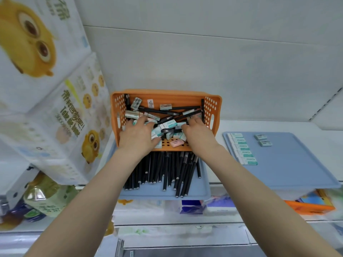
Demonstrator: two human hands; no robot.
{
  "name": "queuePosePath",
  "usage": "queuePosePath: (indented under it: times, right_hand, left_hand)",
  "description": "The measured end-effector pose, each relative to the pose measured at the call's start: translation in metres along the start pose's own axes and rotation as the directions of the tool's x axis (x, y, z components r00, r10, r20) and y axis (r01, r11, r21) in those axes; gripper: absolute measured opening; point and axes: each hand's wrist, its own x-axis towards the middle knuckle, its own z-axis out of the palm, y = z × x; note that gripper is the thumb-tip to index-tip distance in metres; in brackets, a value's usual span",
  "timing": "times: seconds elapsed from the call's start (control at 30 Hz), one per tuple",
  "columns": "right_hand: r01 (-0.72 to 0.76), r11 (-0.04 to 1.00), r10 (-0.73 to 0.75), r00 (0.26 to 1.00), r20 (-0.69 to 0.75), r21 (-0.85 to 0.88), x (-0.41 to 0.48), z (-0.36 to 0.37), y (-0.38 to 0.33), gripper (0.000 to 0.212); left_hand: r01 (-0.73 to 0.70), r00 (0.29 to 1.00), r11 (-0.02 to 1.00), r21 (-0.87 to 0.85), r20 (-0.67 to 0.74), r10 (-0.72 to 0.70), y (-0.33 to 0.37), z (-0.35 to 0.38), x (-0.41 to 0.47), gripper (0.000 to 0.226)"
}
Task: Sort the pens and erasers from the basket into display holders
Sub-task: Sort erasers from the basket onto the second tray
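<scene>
An orange perforated basket (167,93) stands at the back of a white shelf, holding a jumble of black pens (157,110) and wrapped erasers (170,124), plus a pink eraser (177,143). Both my hands are inside it. My left hand (137,134) lies with spread fingers on the erasers at the left. My right hand (198,134) touches the erasers at the right with its fingertips. In front of the basket a blue tray (163,193) carries several black pens (167,167). A second blue tray (297,164) to the right holds a row of erasers (242,148) and two grey erasers (262,140).
Large tissue packs (46,89) with a yellow cartoon print are stacked at the left, close to the basket. A green-labelled bottle (44,197) stands below them. The lower shelf holds packaged goods and another orange basket (308,206).
</scene>
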Motion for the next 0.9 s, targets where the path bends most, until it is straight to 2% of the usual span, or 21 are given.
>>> queuePosePath:
  times: [0.1, 0.23, 0.37, 0.47, 0.6, 0.67, 0.7, 0.77, 0.83, 0.9]
  right_hand:
    - [0.069, 0.998, -0.069, 0.997, -0.044, -0.002, 0.006, 0.006, 0.005, 0.041]
    - [0.173, 0.984, -0.161, 0.965, -0.207, 0.045, 0.01, 0.008, 0.007, 0.022]
    - [0.154, 0.976, -0.144, 0.987, -0.073, 0.156, 0.011, 0.013, 0.007, 0.025]
    - [0.137, 0.958, -0.113, 0.988, -0.107, 0.252, 0.011, 0.013, 0.007, 0.024]
    - [0.078, 0.884, 0.019, 0.979, -0.201, 0.461, 0.007, 0.008, 0.009, 0.018]
    - [0.019, 0.802, 0.13, 0.97, -0.206, 0.597, 0.004, 0.004, 0.009, 0.019]
    - [-0.015, 0.724, 0.187, 0.967, -0.175, 0.69, 0.001, 0.002, 0.009, 0.021]
    - [-0.061, 0.447, 0.263, 0.963, -0.065, 0.893, -0.005, -0.006, 0.008, 0.027]
    - [-0.066, 0.189, 0.284, 0.959, 0.01, 0.98, -0.012, -0.013, 0.008, 0.036]
    - [-0.053, 0.083, 0.282, 0.959, 0.027, 0.995, -0.02, -0.015, 0.008, 0.043]
  left_hand:
    - [-0.041, 0.999, 0.998, -0.039, 0.008, 0.042, -0.003, 0.002, 0.004, 0.065]
    - [-0.136, 0.988, 0.989, -0.065, -0.08, 0.131, -0.002, 0.005, 0.0, 0.046]
    - [-0.178, 0.976, 0.978, -0.112, -0.15, 0.16, -0.001, 0.006, 0.001, 0.038]
    - [-0.176, 0.976, 0.975, -0.138, -0.155, 0.154, -0.003, 0.006, 0.005, 0.039]
    - [-0.128, 0.968, 0.945, -0.301, -0.244, 0.054, -0.006, 0.008, 0.006, 0.026]
    - [-0.115, 0.96, 0.929, -0.351, -0.278, 0.014, -0.008, 0.008, 0.005, 0.023]
    - [-0.112, 0.954, 0.921, -0.374, -0.301, -0.006, -0.008, 0.007, 0.004, 0.022]
    - [-0.107, 0.931, 0.895, -0.434, -0.36, -0.063, -0.007, 0.001, 0.002, 0.02]
    - [-0.099, 0.903, 0.857, -0.506, -0.408, -0.137, -0.003, -0.007, 0.0, 0.019]
    - [-0.11, 0.888, 0.804, -0.584, -0.421, -0.183, 0.003, -0.017, -0.003, 0.016]
